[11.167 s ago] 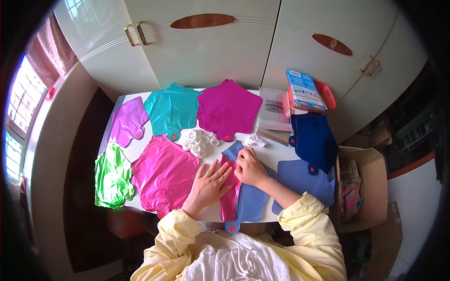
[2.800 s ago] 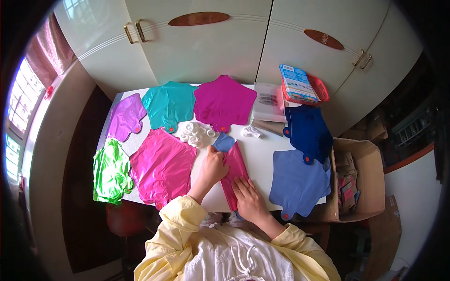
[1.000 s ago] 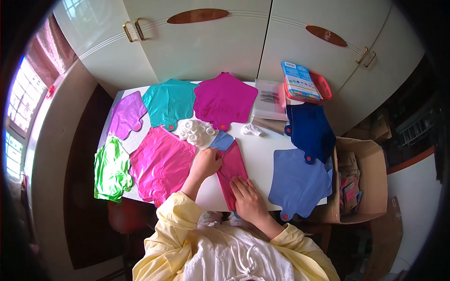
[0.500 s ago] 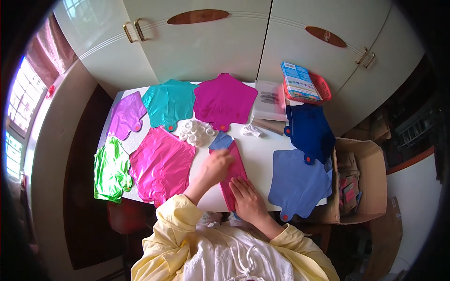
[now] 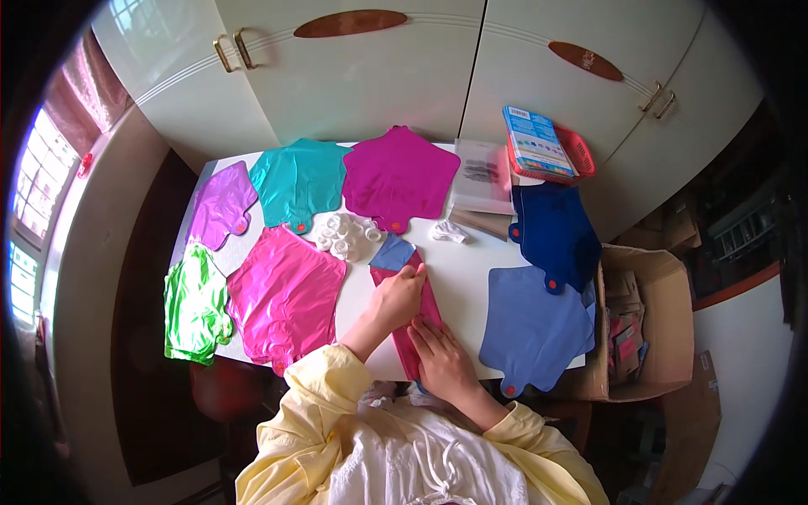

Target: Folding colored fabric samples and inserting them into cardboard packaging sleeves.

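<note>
Folded strip: one narrow dark-pink foil balloon (image 5: pixel 412 320), folded lengthwise, lying at the near middle of the white table (image 5: pixel 459 269) and running from the near edge toward a light-blue foil piece (image 5: pixel 392 251) at its far end.
Left hand: left hand (image 5: pixel 397 296) lies palm down on the strip's far half, fingers together and pressed flat.
Right hand: right hand (image 5: pixel 444 358) rests on the strip's near end at the table edge, fingers slightly spread and flat; grasps nothing.
Flat foil balloons, counted: eight besides the strip. Far row: lilac (image 5: pixel 220 204), teal (image 5: pixel 298 181), magenta star (image 5: pixel 397 175). Left near: green (image 5: pixel 194 305), hot pink (image 5: pixel 284 293). Right: dark blue (image 5: pixel 554 231), periwinkle blue (image 5: pixel 532 324) overhanging the near edge, plus the small light-blue piece.
White fittings: one cluster of small white rings (image 5: pixel 348 237) between the teal and hot-pink balloons; one loose white bit (image 5: pixel 448 231) right of centre. Ring count cannot be told.
Packages: one clear packet (image 5: pixel 483 175) with dark print, far right; one blue rectangular box (image 5: pixel 537 140) with a white label patch, lying in a red basket (image 5: pixel 579 151).
Carton: one open brown cardboard box (image 5: pixel 648 324) right of the table, packets inside.
</note>
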